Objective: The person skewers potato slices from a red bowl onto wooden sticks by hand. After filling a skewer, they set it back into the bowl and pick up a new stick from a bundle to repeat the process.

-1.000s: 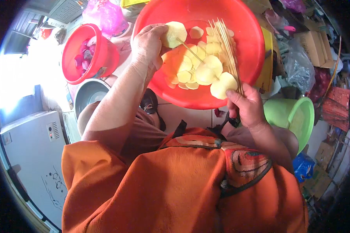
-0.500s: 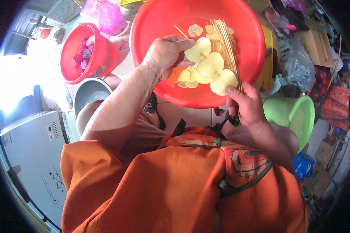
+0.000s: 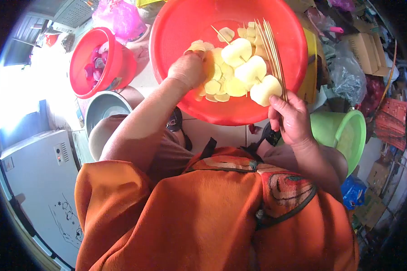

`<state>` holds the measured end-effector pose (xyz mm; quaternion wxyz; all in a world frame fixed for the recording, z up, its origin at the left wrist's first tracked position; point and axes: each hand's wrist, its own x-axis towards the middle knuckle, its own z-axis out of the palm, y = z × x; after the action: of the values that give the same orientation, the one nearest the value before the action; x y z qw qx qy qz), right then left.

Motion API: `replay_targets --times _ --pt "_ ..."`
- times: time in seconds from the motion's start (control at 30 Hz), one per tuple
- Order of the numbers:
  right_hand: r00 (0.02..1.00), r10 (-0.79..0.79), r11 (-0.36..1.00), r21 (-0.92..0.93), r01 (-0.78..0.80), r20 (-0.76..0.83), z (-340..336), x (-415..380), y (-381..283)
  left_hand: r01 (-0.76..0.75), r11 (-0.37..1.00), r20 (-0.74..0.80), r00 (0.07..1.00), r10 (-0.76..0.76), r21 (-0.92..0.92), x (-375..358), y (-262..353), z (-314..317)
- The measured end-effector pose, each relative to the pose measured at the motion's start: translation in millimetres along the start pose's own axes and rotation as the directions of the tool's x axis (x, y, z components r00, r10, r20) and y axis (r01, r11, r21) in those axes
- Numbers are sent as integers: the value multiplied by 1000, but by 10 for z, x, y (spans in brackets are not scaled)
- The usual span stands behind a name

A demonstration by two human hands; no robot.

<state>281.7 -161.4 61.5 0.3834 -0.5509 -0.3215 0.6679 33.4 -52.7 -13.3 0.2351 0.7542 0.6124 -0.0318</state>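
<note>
My right hand (image 3: 291, 115) holds a bundle of thin wooden skewers (image 3: 271, 54) together with one skewer that carries three groups of pale yellow slices (image 3: 251, 70). Its thumb presses near the lowest slices. My left hand (image 3: 187, 67) reaches into the left part of a large red basin (image 3: 172, 27), its fingers curled at a pile of thin round slices (image 3: 221, 86). Those fingertips are partly hidden, and slices show just beyond them. More loose slices lie deeper in the basin, behind the skewers.
At the upper left stands a red bucket (image 3: 117, 63) with purplish pieces, beside a grey basin (image 3: 97, 106). A green bucket (image 3: 355, 140) is at the right, below plastic bags (image 3: 348, 81) and cardboard (image 3: 371, 54). A white appliance (image 3: 40, 185) stands at the lower left.
My left hand has let go of the skewered slices and moved left and down to the loose pile. The loaded skewer and bundle have shifted slightly in my right hand.
</note>
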Motion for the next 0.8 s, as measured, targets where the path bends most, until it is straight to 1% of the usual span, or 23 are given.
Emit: replay_targets --times 0.03,0.07,0.13,0.17,0.23,0.27,0.3,0.33,0.37,0.4,0.43,0.5,0.57,0.67,0.73,0.8 --pt "1000 -3 1000 8 3 -4 4 -1 1 10 1000 -55 998 -9 20 -14 33 20" --pt "1000 -2 1000 8 2 -4 5 -2 1 11 1000 -55 998 -10 20 -3 18 45" --pt "1000 -2 1000 5 2 -5 2 1 -9 -49 999 -128 991 47 -12 16 21 23" --pt "1000 -3 1000 4 3 -5 -9 3 -7 -50 999 -129 991 48 -13 44 -8 -24" --pt "1000 -3 1000 3 3 5 -45 2 4 -9 995 136 990 22 -99 23 54 -340" --pt "1000 -2 1000 3 2 4 -47 -9 0 130 926 139 987 -85 -355 62 27 -342" --pt "1000 8 1000 -3 -8 29 -41 -25 -10 130 926 140 986 -85 -354 60 8 -372" --pt "998 19 1000 -9 -19 54 -36 -39 -16 216 656 136 976 -171 -724 49 -10 -423" --pt "998 20 1000 -7 -19 55 -30 -50 -16 231 245 169 954 -248 -942 41 -49 -461" --pt "997 34 999 -27 -32 71 -22 -59 -15 208 139 174 959 -223 -968 73 -114 -517" --pt "995 48 998 -47 -45 86 -17 -61 -17 208 139 174 959 -223 -968 82 -124 -511" --pt "995 43 998 -51 -38 92 -11 -57 -24 69 -116 89 980 -176 -991 83 -114 -531" --pt "994 37 998 -57 -31 98 4 -56 -37 49 -128 69 985 -155 -991 86 -133 -551" --pt "995 36 999 -33 -33 89 29 -60 -47 24 -117 46 981 -190 -993 105 -161 -565" --pt "995 38 998 -62 -33 90 22 -61 -36 -24 -147 12 971 -238 -989 80 -122 -603" --pt "996 36 998 -60 -31 87 26 -60 -29 -33 -133 1 969 -247 -991 34 -76 -656"
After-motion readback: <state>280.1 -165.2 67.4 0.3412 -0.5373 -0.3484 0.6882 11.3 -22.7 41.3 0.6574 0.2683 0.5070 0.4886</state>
